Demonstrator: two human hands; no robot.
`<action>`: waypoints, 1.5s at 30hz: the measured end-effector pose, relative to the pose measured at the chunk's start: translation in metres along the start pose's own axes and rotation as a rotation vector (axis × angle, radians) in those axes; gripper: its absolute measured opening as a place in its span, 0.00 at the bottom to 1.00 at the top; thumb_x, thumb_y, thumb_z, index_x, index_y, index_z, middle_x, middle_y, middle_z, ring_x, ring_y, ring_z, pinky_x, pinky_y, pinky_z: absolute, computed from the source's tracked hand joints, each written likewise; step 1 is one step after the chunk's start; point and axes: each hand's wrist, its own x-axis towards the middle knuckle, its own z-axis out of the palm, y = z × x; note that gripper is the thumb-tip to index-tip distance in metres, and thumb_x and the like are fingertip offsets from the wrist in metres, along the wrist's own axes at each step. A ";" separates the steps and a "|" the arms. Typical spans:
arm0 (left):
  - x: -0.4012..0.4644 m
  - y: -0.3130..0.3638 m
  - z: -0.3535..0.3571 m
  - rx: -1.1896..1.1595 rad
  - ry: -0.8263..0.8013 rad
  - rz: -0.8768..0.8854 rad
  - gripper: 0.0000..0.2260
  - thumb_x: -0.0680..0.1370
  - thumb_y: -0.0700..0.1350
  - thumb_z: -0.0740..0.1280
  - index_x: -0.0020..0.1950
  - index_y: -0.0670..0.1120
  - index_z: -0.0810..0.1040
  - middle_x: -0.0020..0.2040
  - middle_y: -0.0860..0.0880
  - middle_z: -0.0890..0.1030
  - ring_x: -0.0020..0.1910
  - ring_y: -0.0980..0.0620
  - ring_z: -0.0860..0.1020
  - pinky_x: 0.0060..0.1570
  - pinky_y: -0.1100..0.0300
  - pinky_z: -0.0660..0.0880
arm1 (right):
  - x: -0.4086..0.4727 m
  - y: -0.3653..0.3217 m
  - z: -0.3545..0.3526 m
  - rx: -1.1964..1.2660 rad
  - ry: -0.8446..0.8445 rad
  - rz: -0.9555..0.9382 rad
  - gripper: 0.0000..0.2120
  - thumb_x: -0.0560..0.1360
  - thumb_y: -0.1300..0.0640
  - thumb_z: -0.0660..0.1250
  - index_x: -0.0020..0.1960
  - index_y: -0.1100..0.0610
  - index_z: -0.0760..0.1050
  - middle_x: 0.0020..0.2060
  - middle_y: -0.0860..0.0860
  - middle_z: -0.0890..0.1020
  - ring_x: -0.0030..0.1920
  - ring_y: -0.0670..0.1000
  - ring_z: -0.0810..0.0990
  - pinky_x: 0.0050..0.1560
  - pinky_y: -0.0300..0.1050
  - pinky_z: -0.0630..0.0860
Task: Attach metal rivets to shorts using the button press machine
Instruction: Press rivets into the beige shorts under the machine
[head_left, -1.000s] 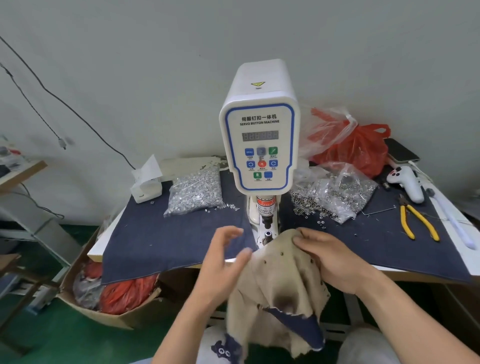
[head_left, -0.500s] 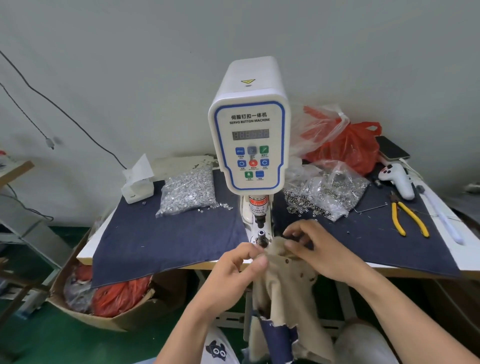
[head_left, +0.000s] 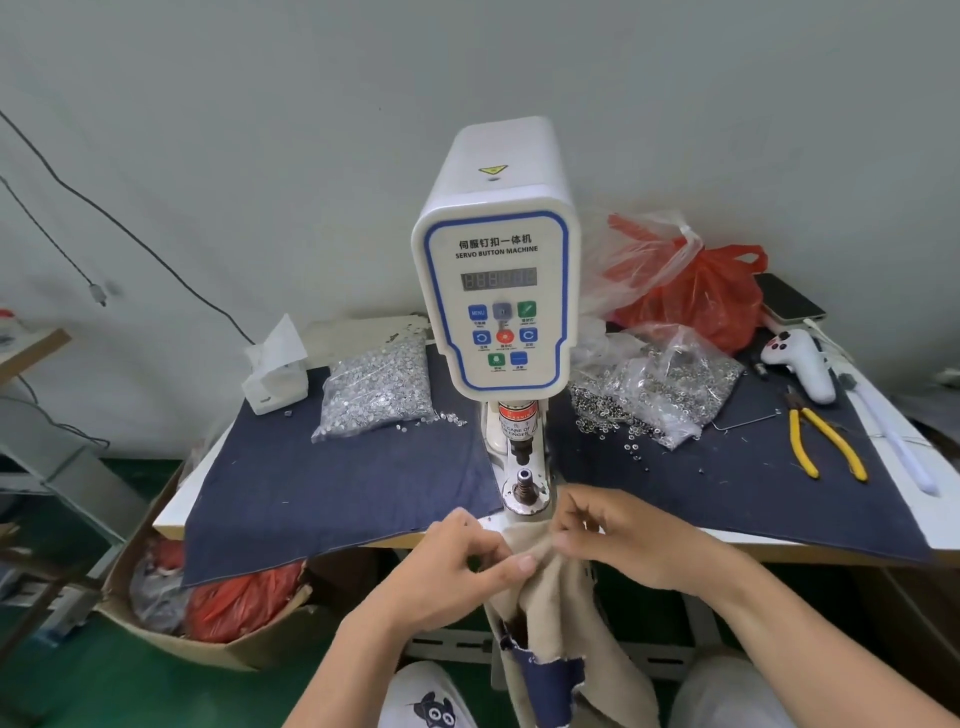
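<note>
Positioning: both hands bunch the beige shorts (head_left: 558, 603) at the surface (head_left: 779, 535) edge, just in front of the press die (head_left: 523, 491).
Left hand (head_left: 447, 566): fingers curled, pinching a fold of the cloth.
Right hand (head_left: 623, 540): fingers curled, pinching the same fold from the other side.
Machine: the button press machine (head_left: 493, 291) stands upright, its ram raised above the die.
Doing it well: I judge the cloth needs spreading flat over the die, mark centred, fingertips kept clear of the ram.
Supplies: rivet bags (head_left: 379, 389) lie beside the machine.
</note>
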 end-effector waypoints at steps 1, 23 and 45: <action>-0.001 -0.002 -0.001 -0.023 0.031 -0.001 0.21 0.76 0.74 0.64 0.41 0.58 0.83 0.44 0.55 0.77 0.50 0.58 0.75 0.51 0.61 0.70 | 0.001 0.005 0.001 0.058 0.015 0.031 0.12 0.78 0.51 0.69 0.40 0.48 0.69 0.34 0.41 0.74 0.35 0.42 0.69 0.39 0.38 0.67; 0.032 -0.015 -0.026 -0.068 0.654 -0.375 0.18 0.85 0.56 0.60 0.39 0.54 0.81 0.37 0.58 0.83 0.42 0.59 0.79 0.42 0.61 0.71 | 0.078 0.078 -0.057 -0.886 0.663 0.384 0.10 0.81 0.55 0.66 0.45 0.53 0.84 0.44 0.54 0.82 0.44 0.59 0.81 0.41 0.48 0.74; 0.118 -0.088 -0.070 0.113 0.807 -0.741 0.10 0.82 0.53 0.68 0.62 0.54 0.82 0.59 0.43 0.84 0.58 0.36 0.81 0.52 0.49 0.75 | 0.041 0.047 -0.030 0.551 0.740 0.443 0.03 0.78 0.69 0.70 0.50 0.65 0.81 0.41 0.60 0.87 0.36 0.51 0.85 0.38 0.40 0.83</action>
